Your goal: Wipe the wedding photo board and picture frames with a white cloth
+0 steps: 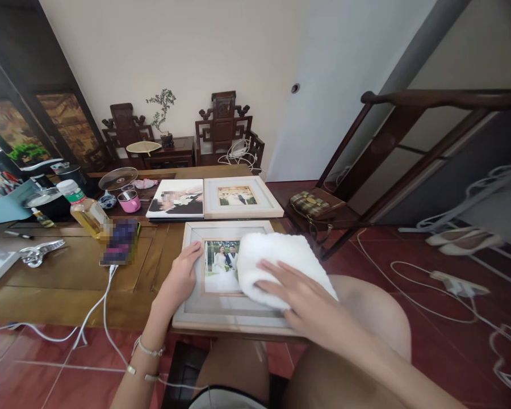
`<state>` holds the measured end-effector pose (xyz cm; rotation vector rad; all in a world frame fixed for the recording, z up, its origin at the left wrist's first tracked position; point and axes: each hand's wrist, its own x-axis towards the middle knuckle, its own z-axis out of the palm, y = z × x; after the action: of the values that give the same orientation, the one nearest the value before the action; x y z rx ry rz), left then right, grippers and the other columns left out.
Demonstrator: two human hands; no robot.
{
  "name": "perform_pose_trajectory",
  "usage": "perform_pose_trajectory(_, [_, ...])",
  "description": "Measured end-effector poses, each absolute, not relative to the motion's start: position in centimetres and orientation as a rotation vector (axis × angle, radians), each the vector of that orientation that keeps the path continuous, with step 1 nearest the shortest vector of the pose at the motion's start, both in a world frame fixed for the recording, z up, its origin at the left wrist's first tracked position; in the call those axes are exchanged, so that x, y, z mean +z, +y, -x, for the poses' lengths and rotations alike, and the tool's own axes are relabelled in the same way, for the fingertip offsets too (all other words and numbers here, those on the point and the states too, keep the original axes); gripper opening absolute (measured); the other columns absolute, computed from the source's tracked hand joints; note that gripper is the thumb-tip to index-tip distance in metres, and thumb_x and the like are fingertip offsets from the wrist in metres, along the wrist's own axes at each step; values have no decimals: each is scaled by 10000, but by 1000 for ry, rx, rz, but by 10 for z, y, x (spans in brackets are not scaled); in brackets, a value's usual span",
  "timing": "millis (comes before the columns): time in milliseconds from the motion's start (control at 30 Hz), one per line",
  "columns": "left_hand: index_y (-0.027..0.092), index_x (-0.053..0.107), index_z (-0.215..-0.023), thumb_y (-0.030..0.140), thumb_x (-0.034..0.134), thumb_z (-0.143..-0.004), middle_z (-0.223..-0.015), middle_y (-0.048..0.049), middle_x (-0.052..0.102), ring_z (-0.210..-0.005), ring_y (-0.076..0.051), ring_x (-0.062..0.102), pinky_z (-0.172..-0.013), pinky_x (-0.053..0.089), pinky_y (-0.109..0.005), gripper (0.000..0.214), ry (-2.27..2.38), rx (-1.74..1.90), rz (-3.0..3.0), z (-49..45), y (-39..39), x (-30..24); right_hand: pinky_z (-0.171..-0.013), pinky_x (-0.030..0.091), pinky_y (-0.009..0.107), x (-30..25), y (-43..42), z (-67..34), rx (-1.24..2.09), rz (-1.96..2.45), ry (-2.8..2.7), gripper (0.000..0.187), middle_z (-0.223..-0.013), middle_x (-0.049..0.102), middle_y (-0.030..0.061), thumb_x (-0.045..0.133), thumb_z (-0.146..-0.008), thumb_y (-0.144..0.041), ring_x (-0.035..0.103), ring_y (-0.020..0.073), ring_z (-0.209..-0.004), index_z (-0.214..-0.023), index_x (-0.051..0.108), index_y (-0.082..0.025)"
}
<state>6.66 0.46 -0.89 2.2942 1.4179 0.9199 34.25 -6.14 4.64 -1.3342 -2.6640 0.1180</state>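
A pale-edged picture frame with a wedding photo inside lies at the table's front edge, above my lap. My left hand grips its left side, fingers curled over the rim. On the right half of the glass is a thick, fluffy white cloth. My right hand presses down on this cloth and holds it, fingers spread over the top. The cloth covers the photo's right part and the frame's right side.
Behind lie a second framed photo and a photo panel. Left on the wooden table are a phone on a cable, a bottle, a pink mug and a hair clip. A wooden chair stands right.
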Motion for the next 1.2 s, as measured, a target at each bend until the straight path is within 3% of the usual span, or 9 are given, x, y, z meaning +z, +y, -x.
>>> perform_pose_trajectory(167, [126, 584, -1218, -30, 355, -780, -1363, -125, 518, -1307, -206, 437, -1117, 346, -426, 518, 1402, 921, -2304, -65, 5, -9, -1089, 300, 486, 32, 4, -339, -124, 1350, -2494, 614, -1393, 455, 200, 448, -642, 10, 347, 299, -1331, -1236, 558, -96])
perform_pose_trajectory(333, [133, 601, -1198, -38, 357, -761, -1348, -117, 534, -1291, -204, 458, -1117, 348, -424, 529, 1388, 963, -2308, -66, 8, -11, -1074, 299, 506, 27, 34, -332, -226, 1425, -2446, 591, -1361, 500, 179, 436, -692, 8, 333, 312, -1336, -1266, 531, -94])
perform_pose_trajectory(533, [142, 610, -1193, -35, 364, -757, -1327, -110, 556, -1276, -201, 477, -1110, 363, -418, 531, 1400, 997, -2284, -67, 8, -13, -1087, 255, 546, 37, -22, -331, -27, 1304, -2650, 608, -1365, 503, 153, 427, -628, 51, 337, 310, -1335, -1172, 615, -146])
perform_pose_trajectory(800, [109, 606, -1194, -35, 353, -761, -1327, -127, 553, -1283, -202, 468, -1118, 350, -410, 521, 1416, 983, -2283, -67, 7, -13, -989, 439, 485, 71, -113, -324, 292, 1190, -2818, 592, -1341, 536, 108, 463, -617, 4, 477, 321, -1237, -1126, 642, -238])
perform_pose_trajectory(933, [132, 598, -1208, -26, 357, -782, -1336, -117, 546, -1289, -201, 460, -1116, 351, -424, 515, 1393, 985, -2277, -67, 7, -12, -1009, 424, 478, 72, -108, -310, 399, 1174, -2776, 620, -1356, 525, 92, 451, -621, -2, 453, 304, -1261, -1169, 619, -239])
perform_pose_trajectory(1100, [155, 596, -1213, -21, 365, -783, -1346, -97, 541, -1295, -195, 453, -1117, 350, -421, 518, 1371, 983, -2297, -65, 7, -12, -1057, 352, 502, 44, -61, -313, 224, 1272, -2671, 688, -1398, 469, 141, 445, -582, 6, 362, 289, -1324, -1231, 574, -182])
perform_pose_trajectory(1200, [153, 599, -1207, -18, 363, -783, -1353, -97, 534, -1297, -195, 451, -1116, 352, -410, 515, 1386, 970, -2280, -65, 6, -11, -1062, 335, 494, 31, -22, -324, 18, 1311, -2598, 649, -1392, 458, 192, 450, -630, 2, 363, 292, -1323, -1258, 540, -133])
